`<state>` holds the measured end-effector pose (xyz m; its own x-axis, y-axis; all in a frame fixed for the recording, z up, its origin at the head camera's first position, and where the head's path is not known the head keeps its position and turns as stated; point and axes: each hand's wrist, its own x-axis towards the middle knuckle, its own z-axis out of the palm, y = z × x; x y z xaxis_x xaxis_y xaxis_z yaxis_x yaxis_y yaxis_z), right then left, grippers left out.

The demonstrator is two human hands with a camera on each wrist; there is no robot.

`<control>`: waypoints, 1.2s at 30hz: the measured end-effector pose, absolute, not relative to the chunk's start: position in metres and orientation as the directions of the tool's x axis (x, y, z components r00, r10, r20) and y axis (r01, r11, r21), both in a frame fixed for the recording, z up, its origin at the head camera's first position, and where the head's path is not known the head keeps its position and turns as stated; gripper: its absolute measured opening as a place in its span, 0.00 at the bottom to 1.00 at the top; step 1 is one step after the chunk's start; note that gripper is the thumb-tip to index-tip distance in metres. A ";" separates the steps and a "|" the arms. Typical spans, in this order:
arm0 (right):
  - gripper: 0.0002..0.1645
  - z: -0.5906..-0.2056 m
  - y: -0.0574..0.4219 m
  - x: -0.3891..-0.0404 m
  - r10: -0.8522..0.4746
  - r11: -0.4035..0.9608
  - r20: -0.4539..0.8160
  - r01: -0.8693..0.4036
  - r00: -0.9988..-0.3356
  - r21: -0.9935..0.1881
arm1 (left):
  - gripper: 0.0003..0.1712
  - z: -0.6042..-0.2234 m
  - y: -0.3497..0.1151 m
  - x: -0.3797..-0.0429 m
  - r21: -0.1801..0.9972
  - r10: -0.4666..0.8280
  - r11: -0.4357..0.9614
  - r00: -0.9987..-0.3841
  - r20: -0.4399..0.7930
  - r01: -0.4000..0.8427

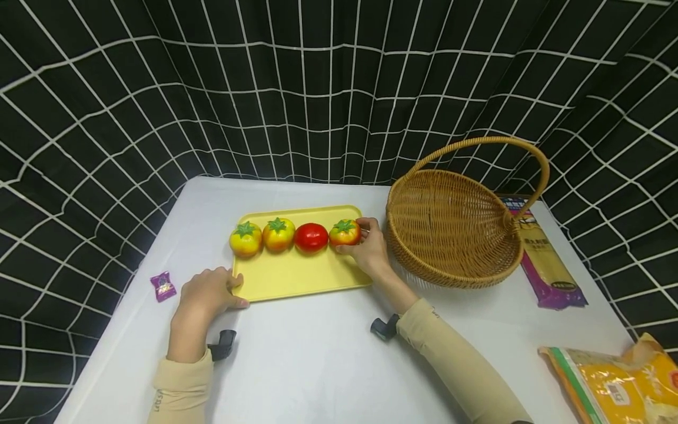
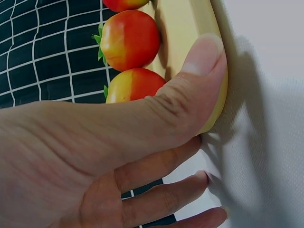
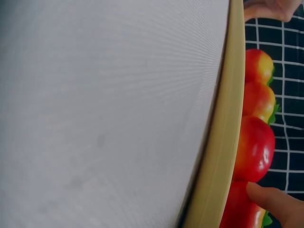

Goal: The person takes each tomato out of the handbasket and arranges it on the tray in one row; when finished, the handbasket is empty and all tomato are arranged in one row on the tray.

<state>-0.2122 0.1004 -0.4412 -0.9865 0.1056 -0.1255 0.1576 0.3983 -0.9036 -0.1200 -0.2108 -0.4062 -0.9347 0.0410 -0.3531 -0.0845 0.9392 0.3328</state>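
A yellow tray (image 1: 302,277) lies on the white table with several tomatoes in a row along its far half. My right hand (image 1: 373,250) holds the rightmost tomato (image 1: 345,233), red and yellow with a green leafy top, between thumb and fingers. Left of it sits an all-red tomato (image 1: 311,238), then two yellow-orange ones, the middle-left tomato (image 1: 278,234) and the leftmost tomato (image 1: 246,240). My left hand (image 1: 206,292) grips the tray's near left corner. In the left wrist view its thumb (image 2: 204,59) lies on the rim, other fingers outside it.
A wicker basket (image 1: 450,229) with a tall handle stands just right of the tray. Behind it lies a purple-ended pack (image 1: 548,259). An orange and yellow bag (image 1: 614,377) is at the near right; a small purple wrapped candy (image 1: 163,286) is at the left edge.
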 end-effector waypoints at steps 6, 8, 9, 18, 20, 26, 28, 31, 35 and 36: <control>0.54 -0.442 0.100 -0.211 0.103 0.408 -0.122 0.154 -0.987 -0.900 | 0.40 -0.407 -0.212 -0.121 0.335 0.039 0.938 -0.932 -0.361 -0.090; 0.55 -0.441 0.099 -0.211 0.094 0.415 -0.109 0.139 -0.990 -0.899 | 0.40 -0.408 -0.213 -0.121 0.339 0.039 0.936 -0.930 -0.366 -0.094; 0.56 -0.440 0.098 -0.210 0.085 0.422 -0.102 0.128 -0.991 -0.897 | 0.40 -0.408 -0.213 -0.121 0.342 0.039 0.935 -0.929 -0.367 -0.096; 0.65 -0.431 0.098 -0.204 0.046 0.494 -0.096 0.106 -0.994 -0.863 | 0.42 -0.404 -0.217 -0.119 0.346 0.046 0.934 -0.924 -0.379 -0.095; 0.66 -0.428 0.098 -0.202 0.049 0.511 -0.094 0.105 -0.994 -0.853 | 0.43 -0.402 -0.218 -0.118 0.348 0.044 0.932 -0.922 -0.384 -0.101; 0.62 -0.417 0.099 -0.197 0.026 0.528 -0.049 0.056 -0.998 -0.848 | 0.45 -0.392 -0.222 -0.113 0.383 0.014 0.911 -0.919 -0.393 -0.150; 0.60 -0.413 0.099 -0.195 0.006 0.526 -0.026 0.025 -1.000 -0.850 | 0.46 -0.387 -0.224 -0.112 0.388 0.007 0.909 -0.925 -0.380 -0.152; 0.58 -0.405 0.099 -0.192 -0.028 0.522 0.022 -0.033 -0.999 -0.852 | 0.45 -0.381 -0.226 -0.114 0.379 0.013 0.919 -0.950 -0.311 -0.112; 0.55 -0.390 0.102 -0.186 -0.074 0.521 0.094 -0.119 -0.993 -0.845 | 0.42 -0.379 -0.222 -0.121 0.386 0.012 0.921 -0.987 -0.158 -0.050; 0.54 -0.386 0.104 -0.184 -0.087 0.525 0.118 -0.146 -0.989 -0.839 | 0.42 -0.380 -0.219 -0.124 0.392 0.012 0.919 -0.993 -0.117 -0.035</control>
